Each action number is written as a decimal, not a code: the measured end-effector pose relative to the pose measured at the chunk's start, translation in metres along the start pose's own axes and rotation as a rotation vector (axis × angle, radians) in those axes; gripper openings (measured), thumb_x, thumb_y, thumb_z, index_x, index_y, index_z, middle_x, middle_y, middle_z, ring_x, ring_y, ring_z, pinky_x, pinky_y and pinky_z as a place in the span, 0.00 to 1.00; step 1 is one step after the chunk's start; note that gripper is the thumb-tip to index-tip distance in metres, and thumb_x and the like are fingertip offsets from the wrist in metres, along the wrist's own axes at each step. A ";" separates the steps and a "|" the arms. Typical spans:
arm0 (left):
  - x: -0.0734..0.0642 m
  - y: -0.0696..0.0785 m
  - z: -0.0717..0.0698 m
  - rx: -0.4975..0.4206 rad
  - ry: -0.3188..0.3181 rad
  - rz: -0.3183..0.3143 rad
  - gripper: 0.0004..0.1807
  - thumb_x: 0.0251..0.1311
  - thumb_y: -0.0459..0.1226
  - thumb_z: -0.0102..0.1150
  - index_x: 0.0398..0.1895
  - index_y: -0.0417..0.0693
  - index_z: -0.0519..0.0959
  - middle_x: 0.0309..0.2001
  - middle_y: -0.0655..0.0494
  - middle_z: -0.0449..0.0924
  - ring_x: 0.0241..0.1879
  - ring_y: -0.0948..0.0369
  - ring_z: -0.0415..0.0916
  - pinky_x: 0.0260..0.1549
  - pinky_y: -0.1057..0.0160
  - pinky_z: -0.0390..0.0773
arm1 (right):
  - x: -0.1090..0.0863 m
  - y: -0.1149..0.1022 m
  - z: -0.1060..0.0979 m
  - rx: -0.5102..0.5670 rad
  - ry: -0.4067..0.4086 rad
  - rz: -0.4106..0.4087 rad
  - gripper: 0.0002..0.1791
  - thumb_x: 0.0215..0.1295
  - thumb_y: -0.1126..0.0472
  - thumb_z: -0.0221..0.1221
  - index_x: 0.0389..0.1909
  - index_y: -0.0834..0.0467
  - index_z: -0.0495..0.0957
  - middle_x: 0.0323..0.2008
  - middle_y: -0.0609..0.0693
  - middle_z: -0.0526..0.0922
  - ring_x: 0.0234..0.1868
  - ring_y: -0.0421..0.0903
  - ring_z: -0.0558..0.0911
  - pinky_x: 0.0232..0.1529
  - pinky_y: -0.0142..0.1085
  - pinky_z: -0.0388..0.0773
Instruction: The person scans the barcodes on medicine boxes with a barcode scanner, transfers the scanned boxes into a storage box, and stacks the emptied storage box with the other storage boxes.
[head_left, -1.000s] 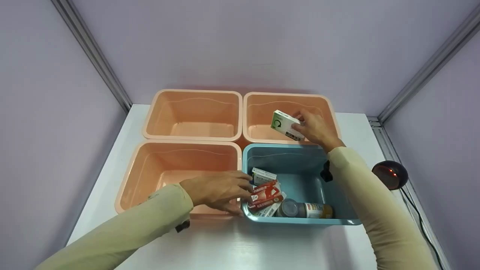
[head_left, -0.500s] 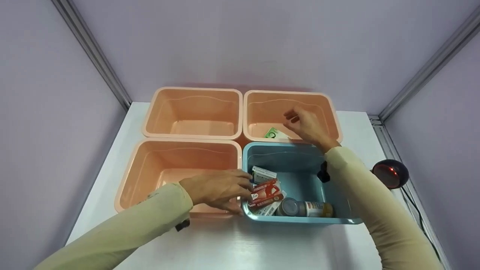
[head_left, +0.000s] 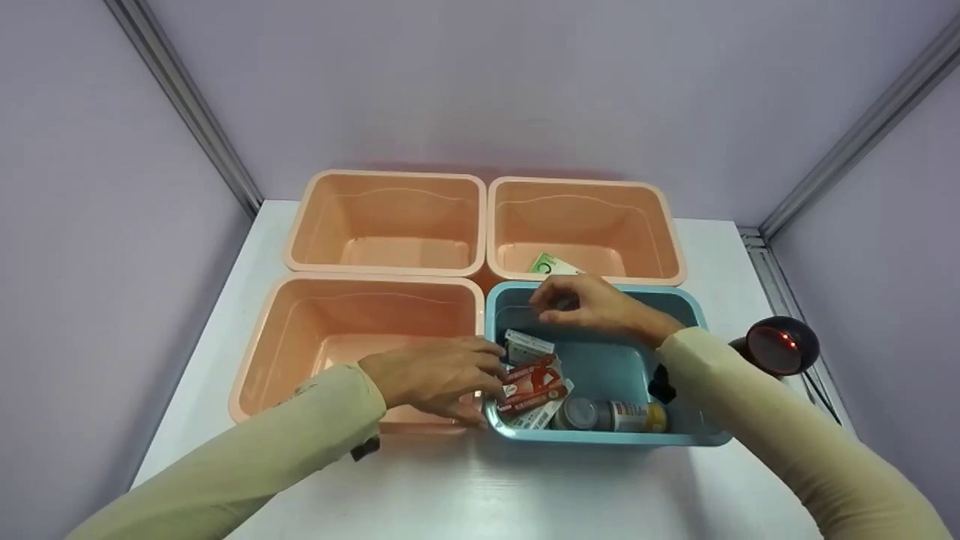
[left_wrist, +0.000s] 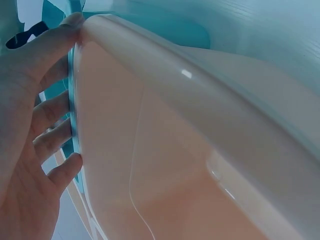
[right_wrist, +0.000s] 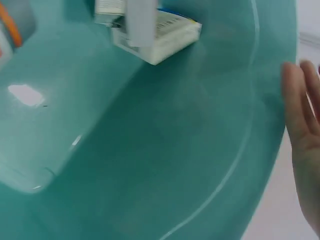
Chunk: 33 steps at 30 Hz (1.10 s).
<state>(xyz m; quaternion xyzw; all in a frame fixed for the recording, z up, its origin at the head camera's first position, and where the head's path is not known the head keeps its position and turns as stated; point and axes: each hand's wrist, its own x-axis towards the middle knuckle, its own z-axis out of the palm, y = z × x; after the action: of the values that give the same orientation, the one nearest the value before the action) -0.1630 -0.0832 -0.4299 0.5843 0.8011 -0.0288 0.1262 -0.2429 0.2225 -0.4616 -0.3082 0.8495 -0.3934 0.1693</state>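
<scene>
My left hand (head_left: 439, 379) rests its fingers on the adjoining rims of the front-left peach bin (head_left: 281, 345) and the blue bin (head_left: 615, 439). In the left wrist view its fingers (left_wrist: 52, 112) reach over the blue rim, with the thumb at the corner. Above the back of the blue bin, my right hand (head_left: 589, 304) hovers with loosely bent fingers and no object in it. Below it at the left lie a red medicine box (head_left: 532, 386) and white medicine boxes (head_left: 529, 346). A bottle (head_left: 630, 417) lies on its side near a grey-lidded jar (head_left: 577, 412).
A green-and-white medicine box (head_left: 553, 264) lies in the back-right peach bin (head_left: 660, 225). The back-left peach bin (head_left: 300, 217) adjoins it. A dark round device (head_left: 780, 345) with red lights stands right of the blue bin. Walls surround the white table (head_left: 480, 487).
My right hand let go of the green-and-white medicine box, which dropped into the back-right bin. The hand then came back toward me over the blue bin. My left hand stayed put.
</scene>
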 end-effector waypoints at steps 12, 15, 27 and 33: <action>0.002 0.002 0.001 -0.014 -0.034 -0.028 0.28 0.72 0.59 0.67 0.70 0.59 0.83 0.74 0.57 0.79 0.84 0.51 0.63 0.85 0.54 0.61 | -0.007 0.017 0.035 -0.318 -0.403 0.045 0.28 0.70 0.49 0.72 0.67 0.55 0.83 0.65 0.54 0.84 0.65 0.56 0.82 0.68 0.56 0.83; 0.002 0.002 0.001 -0.013 -0.036 -0.021 0.29 0.72 0.59 0.67 0.70 0.59 0.83 0.75 0.57 0.79 0.84 0.51 0.62 0.86 0.53 0.60 | -0.009 0.017 0.041 -0.371 -0.439 0.068 0.32 0.69 0.46 0.73 0.70 0.53 0.82 0.67 0.54 0.83 0.67 0.54 0.80 0.71 0.55 0.81; 0.001 0.000 0.000 -0.038 -0.014 -0.002 0.28 0.71 0.57 0.70 0.69 0.59 0.84 0.73 0.56 0.81 0.83 0.51 0.64 0.84 0.55 0.63 | -0.014 0.015 0.051 -0.500 -0.504 0.016 0.34 0.66 0.45 0.76 0.72 0.48 0.82 0.63 0.48 0.86 0.59 0.47 0.79 0.65 0.47 0.84; 0.001 0.000 0.000 -0.049 -0.013 0.001 0.27 0.72 0.58 0.68 0.68 0.58 0.84 0.72 0.56 0.81 0.83 0.50 0.63 0.85 0.54 0.61 | -0.014 0.012 0.046 -0.516 -0.487 -0.062 0.22 0.72 0.55 0.70 0.63 0.55 0.86 0.52 0.50 0.90 0.48 0.44 0.87 0.55 0.43 0.89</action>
<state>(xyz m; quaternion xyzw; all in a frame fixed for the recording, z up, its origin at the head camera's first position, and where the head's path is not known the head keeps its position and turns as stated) -0.1637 -0.0824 -0.4302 0.5811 0.8006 -0.0127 0.1457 -0.2128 0.2118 -0.4998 -0.4513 0.8458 -0.0860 0.2713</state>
